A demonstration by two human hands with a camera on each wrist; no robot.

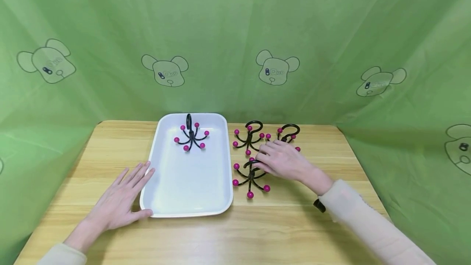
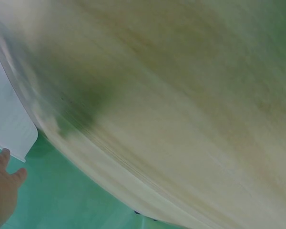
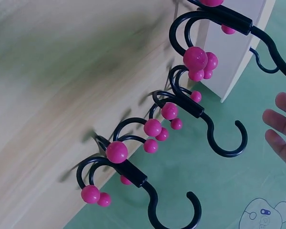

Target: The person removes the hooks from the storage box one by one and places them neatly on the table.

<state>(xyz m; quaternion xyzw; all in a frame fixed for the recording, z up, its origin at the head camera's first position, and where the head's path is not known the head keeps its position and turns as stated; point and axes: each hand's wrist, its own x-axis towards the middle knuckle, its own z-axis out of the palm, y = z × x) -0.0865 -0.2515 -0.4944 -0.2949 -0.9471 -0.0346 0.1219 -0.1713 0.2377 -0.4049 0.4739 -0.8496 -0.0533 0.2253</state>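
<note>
A white tray (image 1: 185,214) stands on the wooden table. Inside it, near the back, is a black hook hanger (image 1: 191,135) with curved arms tipped with pink balls. My left hand (image 1: 119,201) rests along the tray's left rim, fingers straight, thumb at its front corner. Three similar hangers stand right of the tray: the front one (image 1: 251,176), the back left one (image 1: 250,136) and the back right one (image 1: 284,138), partly covered by my right hand (image 1: 281,160). That hand reaches over the front hanger's hook (image 3: 274,50), fingers loosely bent; contact is unclear.
A green curtain (image 1: 220,32) with mouse-head prints surrounds the table (image 1: 191,240) at the back and sides. A small black object (image 1: 319,205) shows beside the right sleeve. The left wrist view shows mostly blurred tabletop (image 2: 181,119).
</note>
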